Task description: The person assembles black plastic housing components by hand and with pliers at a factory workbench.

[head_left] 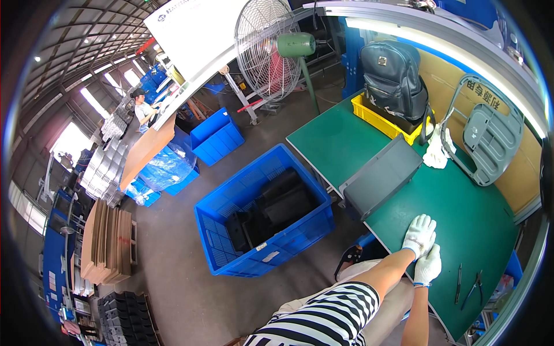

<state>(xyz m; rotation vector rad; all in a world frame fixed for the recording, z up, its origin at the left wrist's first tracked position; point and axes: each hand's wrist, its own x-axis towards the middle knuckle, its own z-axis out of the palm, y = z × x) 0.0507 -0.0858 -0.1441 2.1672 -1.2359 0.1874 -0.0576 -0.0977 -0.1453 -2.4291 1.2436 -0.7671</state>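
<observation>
My left hand (420, 235), in a white knit glove, is over the green tabletop (398, 222) with its fingers stretched out. Close against its wrist side is my right hand (427, 267), gloved too, its fingers curled in by the left glove's cuff; whether they pinch the cuff is hidden. To the right of my hands lie a slim dark pen-like tool (458, 284) and dark-handled pliers (473, 290). A grey plastic bin (382, 179) sits on its side at the table's left edge, beyond my left hand.
A blue crate (262, 256) holding black plastic parts (277, 207) stands on the floor to the left. Farther back on the table are a yellow tray (381, 117) with a black backpack (392, 81), a white cloth (437, 153) and a grey framed panel (490, 138). A fan (268, 52) stands behind.
</observation>
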